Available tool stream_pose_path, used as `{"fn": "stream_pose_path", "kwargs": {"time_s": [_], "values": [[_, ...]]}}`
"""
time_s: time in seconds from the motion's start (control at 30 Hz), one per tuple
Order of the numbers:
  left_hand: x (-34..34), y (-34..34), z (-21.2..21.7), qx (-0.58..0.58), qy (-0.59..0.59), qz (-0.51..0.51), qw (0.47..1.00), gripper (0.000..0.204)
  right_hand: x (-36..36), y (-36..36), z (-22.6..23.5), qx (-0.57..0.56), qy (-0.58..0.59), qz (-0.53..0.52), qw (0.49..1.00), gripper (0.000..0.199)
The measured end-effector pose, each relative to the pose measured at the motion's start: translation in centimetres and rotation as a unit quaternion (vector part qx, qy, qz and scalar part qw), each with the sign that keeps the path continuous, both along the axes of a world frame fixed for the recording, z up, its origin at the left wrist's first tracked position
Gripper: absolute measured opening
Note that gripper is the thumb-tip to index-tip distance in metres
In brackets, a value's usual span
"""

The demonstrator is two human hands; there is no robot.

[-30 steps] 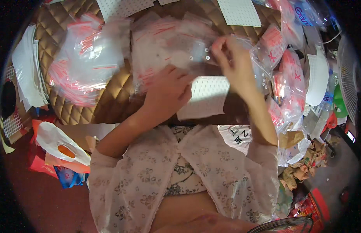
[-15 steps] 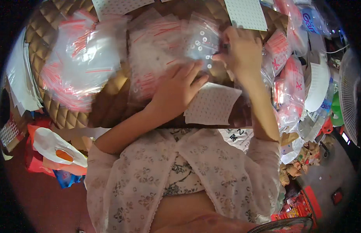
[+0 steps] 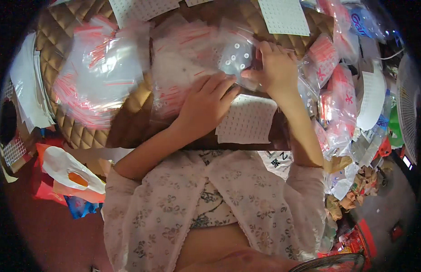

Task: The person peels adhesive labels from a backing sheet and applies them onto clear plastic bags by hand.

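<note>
A clear zip bag (image 3: 235, 47) with several small round white pieces in it lies on top of a pile of flat, red-striped zip bags (image 3: 176, 68). My left hand (image 3: 208, 102) rests over the pile's lower right, fingers stretched out, their tips touching the lower edge of the filled bag. At that bag's right edge is my right hand (image 3: 278, 70), fingers curled over the plastic and thumb on its lower corner. What lies under the right palm is hidden. Just below both hands is a white sheet of small printed labels (image 3: 246, 120).
Another heap of red-striped zip bags (image 3: 99, 75) covers the left of the brown quilted tabletop (image 3: 86, 136). More label sheets (image 3: 283, 17) lie along the far edge. Packed plastic bags (image 3: 342, 97) crowd the right side, with a fan (image 3: 407, 109) beyond. Papers (image 3: 29, 86) stand at the left.
My right hand has come slightly down and toward me along the bag's right edge. The round pieces inside have shifted. My left hand stays nearly in place.
</note>
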State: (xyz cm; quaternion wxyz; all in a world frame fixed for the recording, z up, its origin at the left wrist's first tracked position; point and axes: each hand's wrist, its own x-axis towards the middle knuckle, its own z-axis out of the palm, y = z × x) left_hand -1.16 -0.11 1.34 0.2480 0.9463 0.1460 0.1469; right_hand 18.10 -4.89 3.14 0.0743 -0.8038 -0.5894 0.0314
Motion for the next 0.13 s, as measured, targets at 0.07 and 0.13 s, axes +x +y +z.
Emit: {"fn": "stream_pose_path", "kwargs": {"time_s": [0.07,0.13], "values": [[-0.1,-0.2,0.2,-0.018,-0.026,0.000,1.000,0.028,0.6,-0.3,0.8,-0.059,-0.005,-0.018,0.998,0.045],[-0.2,-0.3,0.5,-0.035,-0.052,-0.001,0.998,0.029,1.4,-1.4,1.4,-0.124,0.250,-0.017,0.960,0.046]]}}
